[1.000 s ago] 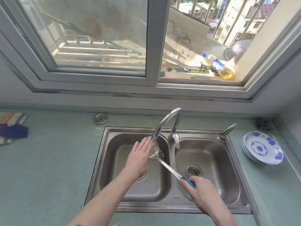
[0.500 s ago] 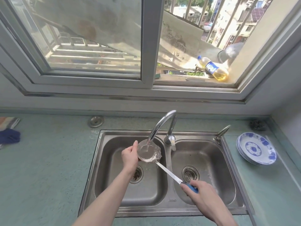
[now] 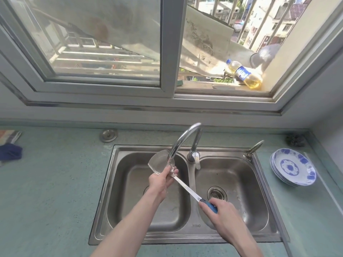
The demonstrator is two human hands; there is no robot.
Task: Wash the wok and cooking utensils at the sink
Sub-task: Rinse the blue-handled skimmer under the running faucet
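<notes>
A steel spatula (image 3: 159, 161) with a blue handle slants over the double steel sink (image 3: 193, 236). Its blade sits under the curved tap (image 3: 185, 136), where water runs onto it above the left basin. My left hand (image 3: 162, 179) grips the blade's base where it meets the shaft, thumb on top. My right hand (image 3: 220, 212) holds the blue handle over the divider and right basin. No wok is in view.
A stack of blue-and-white plates (image 3: 293, 167) stands on the counter right of the sink. A steel scourer (image 3: 295, 140) lies in the back right corner. A blue cloth (image 3: 10, 152) lies far left. A sink plug (image 3: 108, 135) rests behind the left basin. An oil bottle (image 3: 243, 74) lies on the window ledge.
My left hand went from rubbing the blade with flat fingers to gripping its base. The spatula blade has turned under the tap. My right hand keeps hold of the handle.
</notes>
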